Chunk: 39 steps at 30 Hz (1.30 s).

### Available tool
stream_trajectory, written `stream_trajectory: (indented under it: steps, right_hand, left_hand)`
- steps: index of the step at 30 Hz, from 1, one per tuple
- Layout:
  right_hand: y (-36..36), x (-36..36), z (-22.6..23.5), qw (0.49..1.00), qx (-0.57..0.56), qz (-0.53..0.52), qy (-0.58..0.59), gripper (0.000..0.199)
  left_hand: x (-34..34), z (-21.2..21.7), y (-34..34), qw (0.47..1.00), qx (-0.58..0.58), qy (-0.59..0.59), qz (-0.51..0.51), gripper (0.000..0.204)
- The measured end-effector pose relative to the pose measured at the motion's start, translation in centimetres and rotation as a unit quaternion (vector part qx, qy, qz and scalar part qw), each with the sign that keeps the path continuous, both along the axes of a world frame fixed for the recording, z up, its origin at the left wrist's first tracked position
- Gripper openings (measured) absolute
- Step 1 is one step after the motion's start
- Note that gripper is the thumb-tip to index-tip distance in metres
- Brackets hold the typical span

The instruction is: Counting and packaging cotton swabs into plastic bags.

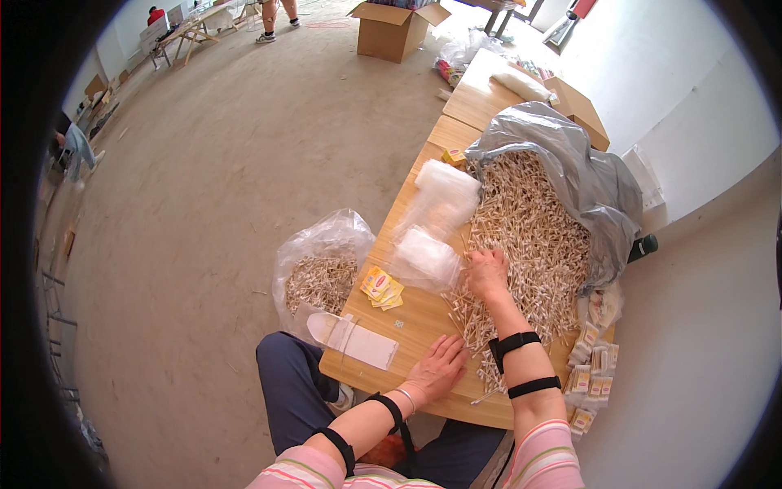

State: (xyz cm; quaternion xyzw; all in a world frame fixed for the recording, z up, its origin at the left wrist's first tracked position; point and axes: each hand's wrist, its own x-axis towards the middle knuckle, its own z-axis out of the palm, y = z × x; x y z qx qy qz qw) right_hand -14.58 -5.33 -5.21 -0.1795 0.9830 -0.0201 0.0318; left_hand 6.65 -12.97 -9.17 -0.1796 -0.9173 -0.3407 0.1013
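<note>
A large heap of cotton swabs (529,220) spreads over the right side of the wooden table (423,326), spilling from a grey plastic bag (554,130). My right hand (487,275) reaches into the heap's left edge, its fingers curled down among the swabs; what they grip is hidden. My left hand (440,368) rests flat near the table's front edge, fingers stretched out, touching the nearest loose swabs. Clear plastic bags (428,257) are stacked left of my right hand. Yellow printed cards (381,288) lie farther left, beside a white card strip (366,342) in clear film.
A clear bag of swabs (322,281) stands off the table's left edge. Small filled packets (590,379) hang along the right edge by the wall. A dark green bottle cap (643,248) shows beside the grey bag. An open cardboard box (391,37) stands on the floor beyond.
</note>
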Motion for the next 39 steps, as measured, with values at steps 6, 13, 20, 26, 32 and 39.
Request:
stream_trajectory:
  steps: [6, 13, 20, 26, 32, 39]
  right_hand:
    - [1.6, -1.2, 2.4, 0.997, 0.040, -0.059, -0.016, 0.017]
    - [2.3, -2.5, 6.3, 0.992, -0.095, -0.085, 0.000, 0.020]
    - [-2.2, -2.2, 3.4, 0.960, -0.264, 0.001, -0.092, 0.018]
    - [-2.9, 0.8, -0.5, 0.972, -0.234, 0.032, -0.005, 0.064]
    - [-4.2, 4.4, 1.0, 0.981, -0.068, 0.177, 0.040, 0.094]
    - [-4.4, 2.4, -1.9, 0.979, -0.112, 0.138, 0.099, 0.090]
  left_hand:
    - [-0.1, -0.3, 0.3, 1.000, -0.019, 0.006, 0.003, 0.040]
    - [0.0, -0.1, 0.1, 1.000, -0.016, 0.011, 0.006, 0.038]
    - [0.1, -0.3, 0.2, 1.000, -0.013, -0.003, 0.001, 0.038]
    - [0.0, -0.1, 0.3, 1.000, -0.010, -0.008, -0.008, 0.039]
    - [0.2, -0.4, -0.2, 1.000, -0.007, -0.011, -0.003, 0.039]
    - [0.0, -0.6, 0.1, 1.000, -0.016, -0.007, -0.012, 0.037]
